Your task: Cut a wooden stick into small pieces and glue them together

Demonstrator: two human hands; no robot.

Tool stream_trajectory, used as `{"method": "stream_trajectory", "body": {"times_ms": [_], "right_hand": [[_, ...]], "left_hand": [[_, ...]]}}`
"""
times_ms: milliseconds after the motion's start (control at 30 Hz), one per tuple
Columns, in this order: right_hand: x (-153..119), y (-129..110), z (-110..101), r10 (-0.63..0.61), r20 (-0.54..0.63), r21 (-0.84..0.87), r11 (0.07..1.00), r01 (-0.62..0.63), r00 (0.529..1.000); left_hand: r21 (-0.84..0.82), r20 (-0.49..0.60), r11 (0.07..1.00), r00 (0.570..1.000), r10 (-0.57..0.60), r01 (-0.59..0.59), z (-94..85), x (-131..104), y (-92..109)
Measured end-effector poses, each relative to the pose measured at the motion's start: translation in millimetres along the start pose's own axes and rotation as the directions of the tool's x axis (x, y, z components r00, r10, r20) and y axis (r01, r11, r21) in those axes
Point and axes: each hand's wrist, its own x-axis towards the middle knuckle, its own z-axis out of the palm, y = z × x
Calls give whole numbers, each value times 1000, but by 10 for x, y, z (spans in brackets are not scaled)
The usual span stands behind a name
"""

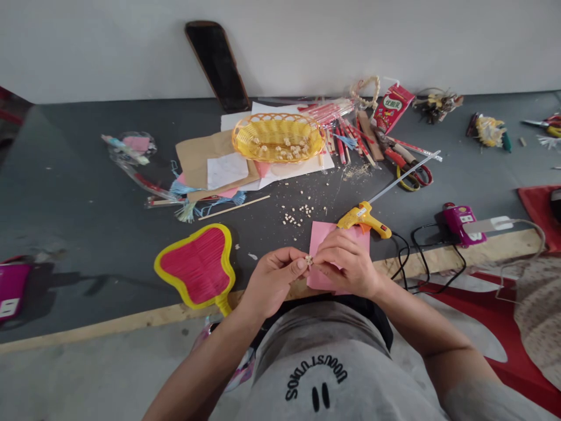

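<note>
Here's the pinch, right in front of the belly: the left hand point(270, 282) has thumb and forefinger pressed on a tiny pale cluster point(309, 259), and the right hand point(348, 263) nips it from the other side with bunched fingertips. Tips only, presumably because it's too small for anything broader! Both wrists hang low near the table edge, the left thumb uppermost, the right knuckles arched with the back of the hand up; forearms slant in from seven and four o'clock, likely to steady that grip. Pink paper point(323, 233) lies under the right hand, maybe shielding the table point(267, 237). At two o'clock a glue gun point(362, 217) rests on its upper edge, handily near the right fingers. Towards twelve, loose pale bits point(298, 215), close enough to pick from; beyond, the yellow basket point(239, 140) corrals more clusters point(287, 142), probably against scattering. Out at nine, a yellow-edged fan point(195, 266) sits well aside.
</note>
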Motion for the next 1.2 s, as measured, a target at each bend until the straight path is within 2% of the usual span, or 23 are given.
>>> {"method": "stream_trajectory", "body": {"times_ms": [367,900,1200], "right_hand": [[43,-14,-3,13,-55,34,999,-11,998],[29,-10,-19,53,17,55,997,-54,998],[63,-26,-136,172,-117,149,977,-154,978]], "left_hand": [[-2,6,1000,1000,-4,4,-27,6,-3],[-16,16,1000,1000,-3,3,-37,6,-4],[-46,-21,999,999,-24,23,-60,0,-8]]}}
